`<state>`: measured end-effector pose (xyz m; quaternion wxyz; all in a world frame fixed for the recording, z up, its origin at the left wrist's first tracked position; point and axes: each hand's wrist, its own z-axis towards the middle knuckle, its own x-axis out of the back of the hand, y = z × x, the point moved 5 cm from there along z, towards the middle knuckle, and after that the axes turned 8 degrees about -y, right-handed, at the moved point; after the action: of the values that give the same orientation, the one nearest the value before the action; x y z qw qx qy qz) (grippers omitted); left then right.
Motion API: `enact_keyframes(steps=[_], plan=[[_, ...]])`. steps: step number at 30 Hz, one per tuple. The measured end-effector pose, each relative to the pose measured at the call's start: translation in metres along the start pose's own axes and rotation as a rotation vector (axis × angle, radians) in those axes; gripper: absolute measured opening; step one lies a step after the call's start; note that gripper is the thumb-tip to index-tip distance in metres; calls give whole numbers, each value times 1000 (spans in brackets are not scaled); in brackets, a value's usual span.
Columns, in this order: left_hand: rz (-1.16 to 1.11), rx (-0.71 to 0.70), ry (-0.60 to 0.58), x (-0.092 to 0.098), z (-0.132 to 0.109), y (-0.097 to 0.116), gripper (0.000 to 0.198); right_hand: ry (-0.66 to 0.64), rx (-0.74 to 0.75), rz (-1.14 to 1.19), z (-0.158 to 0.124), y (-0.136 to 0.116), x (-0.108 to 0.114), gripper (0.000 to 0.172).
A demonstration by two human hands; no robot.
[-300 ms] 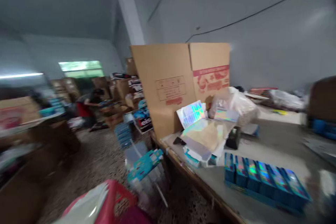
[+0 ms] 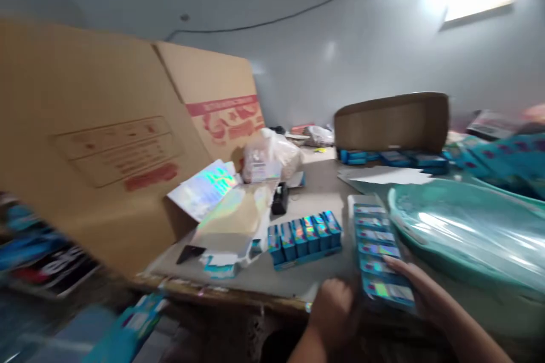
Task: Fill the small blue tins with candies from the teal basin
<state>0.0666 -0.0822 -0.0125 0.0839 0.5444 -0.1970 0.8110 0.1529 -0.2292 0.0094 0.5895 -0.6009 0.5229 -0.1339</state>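
My right hand (image 2: 411, 283) grips the right side of a tray of small blue boxes (image 2: 377, 249), with a fingertip resting over the shiny box tops. At the table's front edge, left of that tray, my left hand (image 2: 334, 306) is closed like a fist; whatever is in it, if anything, is hidden. A second row of small blue boxes (image 2: 304, 241) stands upright on the table, apart from both hands. To the right of my right hand lies a teal basin (image 2: 468, 227) with clear plastic in it.
Shiny printed sheets (image 2: 230, 215) and a black tape dispenser (image 2: 280, 198) lie on the table (image 2: 319, 178). A large cardboard box (image 2: 114, 142) stands at the left. Farther back, an open carton (image 2: 392, 122) has blue packs before it. A patterned teal bag (image 2: 506, 161) is at the right.
My view has swung right and toward the table. Both hands, the gripped tray and the teal basin have come into sight; the floor and distant person have left it.
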Motion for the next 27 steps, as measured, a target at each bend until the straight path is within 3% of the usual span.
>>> enact_keyframes(steps=[3,6,13,19,22,25,27], plan=[[-300,63,38,-4,1,-7,38,67,23,94,4,3,8,83],[-460,78,45,-8,4,-10,30,82,88,113,8,2,12,79],[-421,52,88,0,7,-8,20,25,176,91,14,1,20,77],[-334,70,166,3,1,-3,29,-42,223,114,11,-2,10,100],[-343,97,258,4,-7,-8,34,-71,253,99,4,-7,2,108],[-477,116,300,6,-11,-15,42,-136,357,100,-8,-20,-10,102],[-670,110,281,4,0,-15,47,-149,474,123,-23,-36,-16,94]])
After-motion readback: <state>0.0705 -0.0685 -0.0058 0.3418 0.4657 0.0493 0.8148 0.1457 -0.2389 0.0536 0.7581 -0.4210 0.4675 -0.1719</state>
